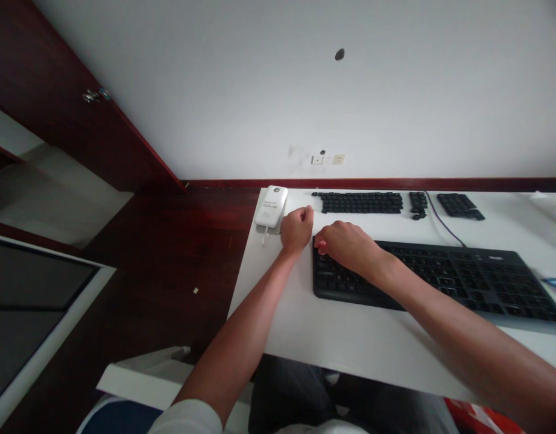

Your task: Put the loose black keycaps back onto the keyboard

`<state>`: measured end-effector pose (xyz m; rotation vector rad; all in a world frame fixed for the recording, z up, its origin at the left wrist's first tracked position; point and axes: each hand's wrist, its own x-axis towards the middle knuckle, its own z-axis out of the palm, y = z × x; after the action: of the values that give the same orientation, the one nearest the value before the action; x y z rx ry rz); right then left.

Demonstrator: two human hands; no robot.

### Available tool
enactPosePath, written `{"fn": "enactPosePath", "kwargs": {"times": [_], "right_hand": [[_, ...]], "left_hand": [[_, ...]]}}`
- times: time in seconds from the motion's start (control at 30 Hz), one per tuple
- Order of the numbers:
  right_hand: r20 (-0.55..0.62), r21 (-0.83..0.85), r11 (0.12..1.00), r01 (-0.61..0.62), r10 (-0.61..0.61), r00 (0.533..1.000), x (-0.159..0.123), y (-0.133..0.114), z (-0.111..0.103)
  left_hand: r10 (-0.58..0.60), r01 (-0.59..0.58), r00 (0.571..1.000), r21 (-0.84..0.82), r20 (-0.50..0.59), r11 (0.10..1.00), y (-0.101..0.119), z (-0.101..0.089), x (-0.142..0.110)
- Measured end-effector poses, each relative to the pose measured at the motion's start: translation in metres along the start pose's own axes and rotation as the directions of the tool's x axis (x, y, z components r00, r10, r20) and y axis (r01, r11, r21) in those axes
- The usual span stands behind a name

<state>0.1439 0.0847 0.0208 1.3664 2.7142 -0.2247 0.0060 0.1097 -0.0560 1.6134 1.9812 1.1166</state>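
1. The left hand (296,229) is seen curled into a loose fist on the white desk (350,337), just left of the black keyboard (441,277); whether anything is enclosed in it cannot be told.
2. The right hand (348,246) is laid palm down over the keyboard's far left corner, its fingers bent narrow onto the keys; whether a key is pinched cannot be told.
3. The keyboard is set slanted across the desk, close to the front edge.
4. A white device (271,207) is found just beyond the left hand, at the desk's far left corner.
5. Rows of loose black keycaps (362,202) are laid along the back of the desk, with two smaller groups (418,204) (460,205) to their right.
6. A thin purple cable (441,226) is run between these groups toward the keyboard.
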Motion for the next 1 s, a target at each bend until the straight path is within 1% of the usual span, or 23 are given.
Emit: {"fn": "enactPosePath", "kwargs": {"times": [0.17,0.33,0.4,0.53,0.67,0.83,1.0], "right_hand": [[0.044,0.139,0.988,-0.060,0.055,0.998,0.006,0.009,0.000],[0.105,0.221,0.973,-0.064,0.042,0.994,0.016,0.014,-0.005],[0.122,0.203,0.977,-0.066,0.041,0.992,0.019,0.012,-0.010],[0.187,0.112,0.991,-0.071,0.049,0.981,0.026,0.006,-0.017],[0.161,0.084,0.995,-0.053,0.038,0.986,0.030,0.014,-0.012],[0.267,0.074,0.997,-0.009,-0.011,0.964,0.033,0.025,-0.004],[0.322,0.047,0.999,-0.002,-0.013,0.947,0.031,0.018,-0.010]], "left_hand": [[-0.002,0.002,1.000,-0.005,0.002,1.000,-0.001,0.000,0.000],[0.011,-0.011,1.000,0.013,0.019,1.000,0.001,-0.002,0.001],[0.009,-0.009,1.000,0.020,0.023,1.000,0.002,-0.003,0.001],[0.004,-0.005,0.999,0.010,0.039,1.000,0.001,-0.004,0.000],[0.007,-0.007,0.999,-0.002,0.054,1.000,0.001,-0.004,0.000],[0.003,-0.004,1.000,0.046,0.023,0.999,0.002,-0.003,0.000],[0.001,-0.002,1.000,0.050,0.027,0.999,0.000,-0.002,0.000]]}}
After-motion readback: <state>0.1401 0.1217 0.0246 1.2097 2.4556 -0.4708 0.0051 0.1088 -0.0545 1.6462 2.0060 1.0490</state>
